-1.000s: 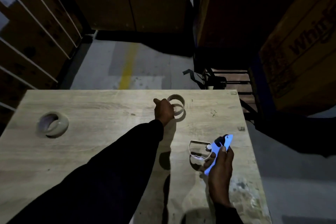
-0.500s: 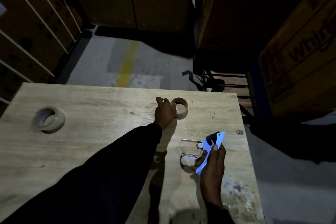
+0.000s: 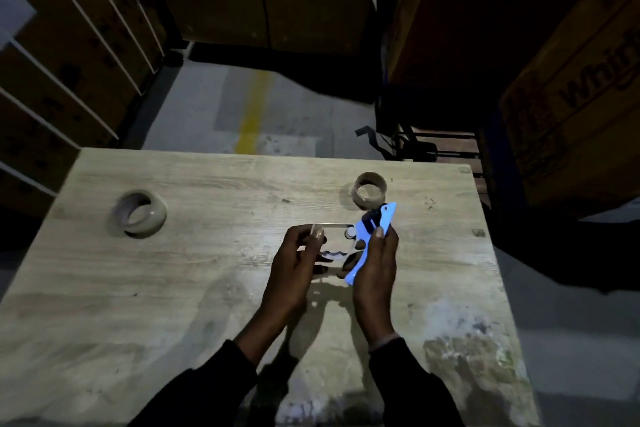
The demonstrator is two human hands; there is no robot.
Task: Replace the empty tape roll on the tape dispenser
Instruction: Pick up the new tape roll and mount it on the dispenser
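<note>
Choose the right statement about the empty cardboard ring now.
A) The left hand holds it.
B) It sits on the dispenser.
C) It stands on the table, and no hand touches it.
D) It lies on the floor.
C: the cardboard ring stands alone on the table, while both hands hold the dispenser.

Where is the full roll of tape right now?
The full tape roll lies on the wooden table, far left in the head view, well apart from both hands and the dispenser.

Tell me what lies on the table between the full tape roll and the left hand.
Nothing: in the head view, bare wood runs from the full tape roll to the left hand.
</note>
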